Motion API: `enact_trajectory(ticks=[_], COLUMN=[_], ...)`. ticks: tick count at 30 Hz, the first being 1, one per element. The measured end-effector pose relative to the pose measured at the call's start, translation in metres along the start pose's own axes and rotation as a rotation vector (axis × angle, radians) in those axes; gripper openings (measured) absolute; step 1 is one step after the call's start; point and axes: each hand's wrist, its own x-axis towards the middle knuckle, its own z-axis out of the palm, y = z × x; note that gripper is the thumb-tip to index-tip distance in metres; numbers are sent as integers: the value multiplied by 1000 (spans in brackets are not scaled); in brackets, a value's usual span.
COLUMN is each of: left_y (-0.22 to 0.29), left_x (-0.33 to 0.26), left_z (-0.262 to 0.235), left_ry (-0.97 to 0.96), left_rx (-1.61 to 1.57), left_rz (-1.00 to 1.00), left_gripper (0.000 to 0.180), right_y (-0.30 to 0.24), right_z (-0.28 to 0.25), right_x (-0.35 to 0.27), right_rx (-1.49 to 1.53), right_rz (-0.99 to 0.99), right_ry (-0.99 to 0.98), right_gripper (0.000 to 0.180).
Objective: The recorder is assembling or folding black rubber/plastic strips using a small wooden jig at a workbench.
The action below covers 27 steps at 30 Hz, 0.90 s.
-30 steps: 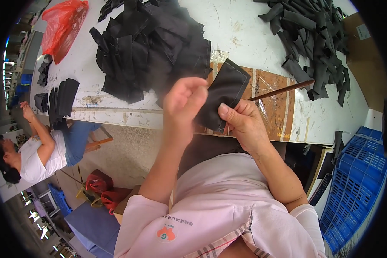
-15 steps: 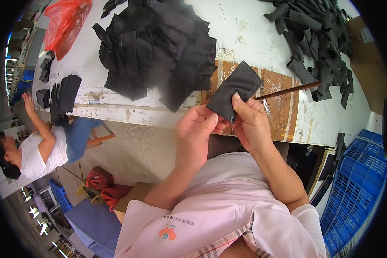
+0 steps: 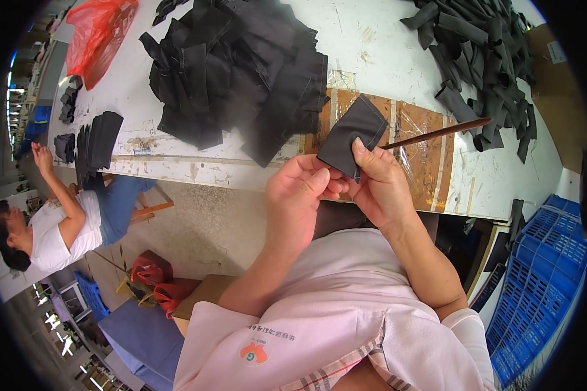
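Between my hands, above the table's near edge, is a small black fabric piece [image 3: 355,133] with a light stitch line along its edges. My left hand [image 3: 300,189] pinches its lower left corner. With the thumb on top, my right hand [image 3: 381,182] grips its lower right side. A thin brown pointed stick [image 3: 437,133] juts out to the right from behind my right hand; its other end is hidden, so how it is held is partly covered. Beyond my hands lies a big heap of flat black stitched pieces [image 3: 235,78].
Rolled dark tubes of fabric [image 3: 479,58] are piled at the far right, near a cardboard box [image 3: 554,78]. A brown taped board [image 3: 430,173] lies on the white table [image 3: 365,39]. Blue crates [image 3: 541,280] stand at right. At left are a red plastic bag [image 3: 98,39] and a seated person [image 3: 72,215].
The fabric piece has turned and bent slightly, its top corner shifting left. My hands have barely moved. At left, the other person's raised hand has changed its pose.
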Motion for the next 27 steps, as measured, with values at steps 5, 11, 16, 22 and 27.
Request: enact_trajectory(ticks=[5, 11, 16, 22, 27], left_y=[-1, 1, 2, 2, 6], left_x=[1, 0, -1, 2, -1], left_z=[-1, 1, 7, 4, 14], left_ry=[14, 17, 108, 127, 120], left_rx=[4, 22, 235, 297, 270], left_rz=[-20, -8, 118, 92, 131], left_gripper=[12, 12, 13, 12, 7], right_y=[0, 2, 6, 6, 1], right_z=[1, 0, 0, 6, -10], right_x=[-1, -1, 0, -2, 0], right_rx=[20, -3, -145, -188, -328], right_rz=[-1, -9, -123, -122, 126], right_ry=[-18, -15, 21, 28, -122], right_gripper=[28, 27, 22, 22, 25])
